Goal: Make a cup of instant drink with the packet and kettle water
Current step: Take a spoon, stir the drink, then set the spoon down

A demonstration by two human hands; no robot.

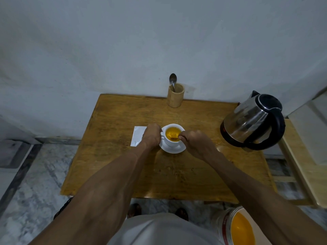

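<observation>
A: Looking down from the head view, we have the white cup (172,137) on its saucer (172,149) near the middle of the desk (177,174), already full of orange-yellow drink.

B: And our hands?

A: Our left hand (151,136) is curled against the cup's left side, by the handle, steadying it. Our right hand (196,144) has its grip pinched shut on something thin and dark dipping into the drink at the near right rim, a stirrer or spoon, we judge; too small to be sure.

B: The packet?

A: The packet (137,136) lies flat just left of the cup, partly under our left wrist. The kettle (253,121) stands well apart at the far right edge. A spoon (172,82) stands in a wooden holder (175,96) at the far edge.

B: How will the cup handle?

A: We judge it hard, breakable and probably hot, full enough to slop. We would hold it by the handle and move the saucer with it.
</observation>
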